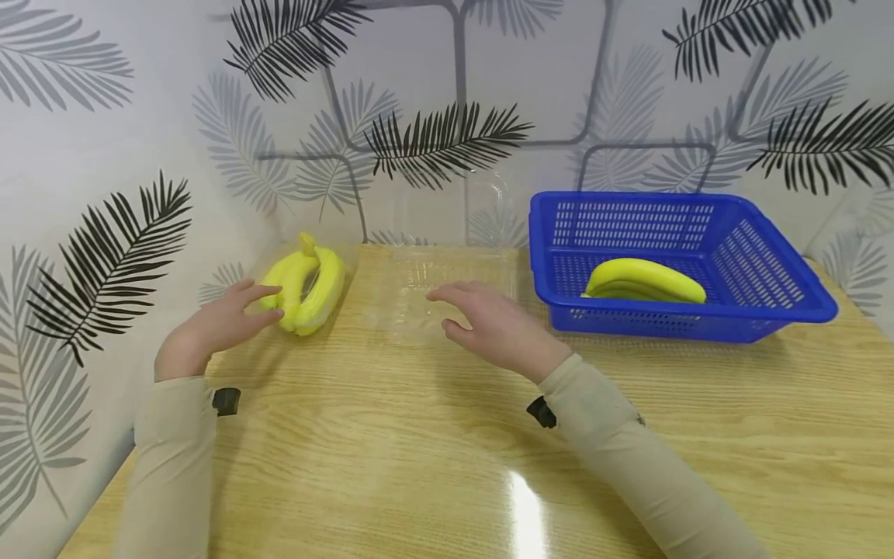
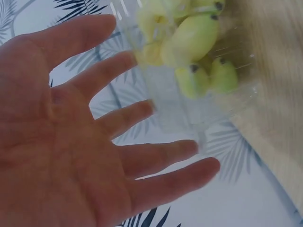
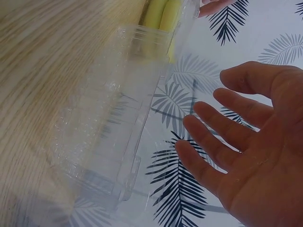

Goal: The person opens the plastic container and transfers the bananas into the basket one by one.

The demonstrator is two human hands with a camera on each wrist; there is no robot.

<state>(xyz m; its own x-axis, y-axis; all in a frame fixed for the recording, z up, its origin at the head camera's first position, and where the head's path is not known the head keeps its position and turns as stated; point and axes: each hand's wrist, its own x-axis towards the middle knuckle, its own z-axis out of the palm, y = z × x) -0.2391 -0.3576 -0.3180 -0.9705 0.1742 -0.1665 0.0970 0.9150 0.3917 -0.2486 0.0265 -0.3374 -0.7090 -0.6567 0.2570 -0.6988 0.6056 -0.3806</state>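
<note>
A bunch of yellow bananas [image 1: 324,291] sits at the left inside a clear plastic box [image 2: 173,111]. My left hand [image 1: 220,326] is beside that box, fingers spread and fairly straight, fingertips right at its wall in the left wrist view. Toward the middle stands another clear plastic container [image 3: 102,118], its see-through lid raised behind it. Close by its right side is my right hand [image 1: 499,330], fingers relaxed and apart, palm facing the container in the right wrist view. Neither hand grips anything.
A blue plastic basket [image 1: 680,309] stands on the right with more bananas [image 1: 646,277] in it. The wood-grain table [image 1: 391,458] meets a leaf-patterned covering [image 1: 433,70] at the back and left.
</note>
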